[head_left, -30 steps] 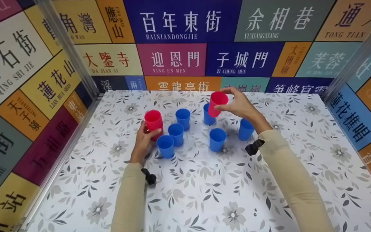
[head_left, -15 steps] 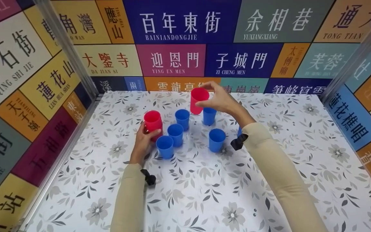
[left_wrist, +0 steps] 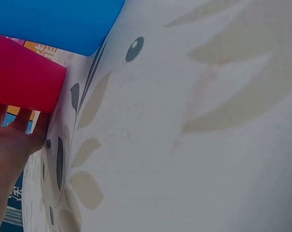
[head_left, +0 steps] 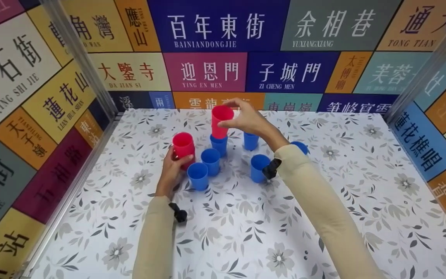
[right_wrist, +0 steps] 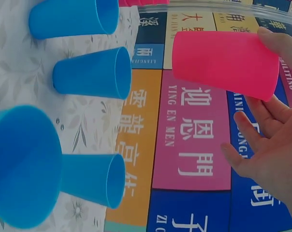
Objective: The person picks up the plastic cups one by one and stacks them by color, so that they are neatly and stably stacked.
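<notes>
My left hand (head_left: pixel 169 170) curls round a stack of red cups (head_left: pixel 183 142) standing on the left of the table; the left wrist view shows the fingers against the lower red cup (left_wrist: pixel 25 79). High over the back of the table, my right hand (head_left: pixel 248 119) pinches a single red cup (head_left: pixel 222 122) near its rim between thumb and fingers. That cup is upright and overlaps a blue cup (head_left: pixel 218 147) in the head view. In the right wrist view the held cup (right_wrist: pixel 218 63) hangs clear of the blue cups.
Two blue cups (head_left: pixel 210 162) (head_left: pixel 198 177) continue the left row towards me. Further right stand blue cups at the back (head_left: pixel 251 142), in the middle (head_left: pixel 258 170) and partly behind the right sleeve (head_left: pixel 300 147). Sign-covered walls (head_left: pixel 215 31) enclose the flowered table (head_left: pixel 223 240).
My right hand has carried the red cup leftward, from over the back right blue cup to over the back left one. The left hand and its stack have stayed in place.
</notes>
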The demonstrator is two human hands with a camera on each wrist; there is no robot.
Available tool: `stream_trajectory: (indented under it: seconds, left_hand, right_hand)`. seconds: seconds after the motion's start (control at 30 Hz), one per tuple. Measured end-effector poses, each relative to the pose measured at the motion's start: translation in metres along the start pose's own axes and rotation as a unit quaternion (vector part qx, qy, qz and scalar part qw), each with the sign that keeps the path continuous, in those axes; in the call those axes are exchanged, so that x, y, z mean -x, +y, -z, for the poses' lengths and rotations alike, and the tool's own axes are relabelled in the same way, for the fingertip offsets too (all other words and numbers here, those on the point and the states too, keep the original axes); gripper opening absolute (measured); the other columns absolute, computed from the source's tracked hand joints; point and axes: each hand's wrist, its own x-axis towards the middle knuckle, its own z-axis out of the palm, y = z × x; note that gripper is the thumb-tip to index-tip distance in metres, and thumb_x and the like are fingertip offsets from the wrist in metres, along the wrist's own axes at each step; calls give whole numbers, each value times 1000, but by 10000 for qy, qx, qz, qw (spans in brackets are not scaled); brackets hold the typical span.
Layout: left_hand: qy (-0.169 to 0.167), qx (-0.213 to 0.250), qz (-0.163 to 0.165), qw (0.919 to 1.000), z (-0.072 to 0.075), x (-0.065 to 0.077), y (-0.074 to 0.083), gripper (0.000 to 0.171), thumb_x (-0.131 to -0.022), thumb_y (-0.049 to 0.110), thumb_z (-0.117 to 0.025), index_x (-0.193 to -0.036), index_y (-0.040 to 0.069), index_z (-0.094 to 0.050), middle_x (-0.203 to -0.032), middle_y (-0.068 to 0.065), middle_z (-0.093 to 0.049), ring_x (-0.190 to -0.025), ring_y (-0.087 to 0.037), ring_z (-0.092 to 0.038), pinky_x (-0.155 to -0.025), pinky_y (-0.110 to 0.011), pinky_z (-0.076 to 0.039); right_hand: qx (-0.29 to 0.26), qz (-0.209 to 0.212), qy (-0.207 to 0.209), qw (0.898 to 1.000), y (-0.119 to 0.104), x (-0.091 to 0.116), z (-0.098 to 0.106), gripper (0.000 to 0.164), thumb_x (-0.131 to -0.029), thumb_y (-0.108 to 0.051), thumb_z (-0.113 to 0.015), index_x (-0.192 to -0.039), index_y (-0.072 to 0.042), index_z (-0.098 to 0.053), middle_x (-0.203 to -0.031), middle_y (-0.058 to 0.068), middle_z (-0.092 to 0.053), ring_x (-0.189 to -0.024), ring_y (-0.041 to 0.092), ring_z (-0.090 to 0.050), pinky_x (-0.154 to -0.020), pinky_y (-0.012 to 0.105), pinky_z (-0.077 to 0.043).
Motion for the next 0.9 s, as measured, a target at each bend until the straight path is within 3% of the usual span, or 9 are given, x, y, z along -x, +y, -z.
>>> stream_trajectory:
  seconds: [0.4,0.7,0.9]
  left_hand:
    - [0,28,63,10000,2,-2,-1,71,-87,16,-76,-149,20,-42,-148,-7,-49,-138,-26,-43,-121,-44,-34]
    - [-14,-165,268,9995,3,-2,1,74,-87,21,-76,-151,26,-39,-149,-3,-48,-140,-23,-42,-121,-43,-35]
    - [-4,-218,53,9997,2,-1,0,69,-88,20,-75,-148,23,-42,-145,-4,-51,-137,-24,-45,-119,-43,-37]
  right_hand:
    - [63,292,44,9995,-23,-10,-28,72,-77,-46,-84,-137,-22,-52,-147,1,-53,-139,22,-45,-112,48,-43]
    - [-321,407,-7,9987,-32,-18,-48,70,-80,-42,-82,-139,-19,-51,-145,4,-53,-136,23,-46,-111,47,-45]
    - [-512,407,-25,9979,-35,-23,-64,69,-82,-44,-80,-141,-22,-52,-142,2,-54,-133,21,-48,-106,44,-50]
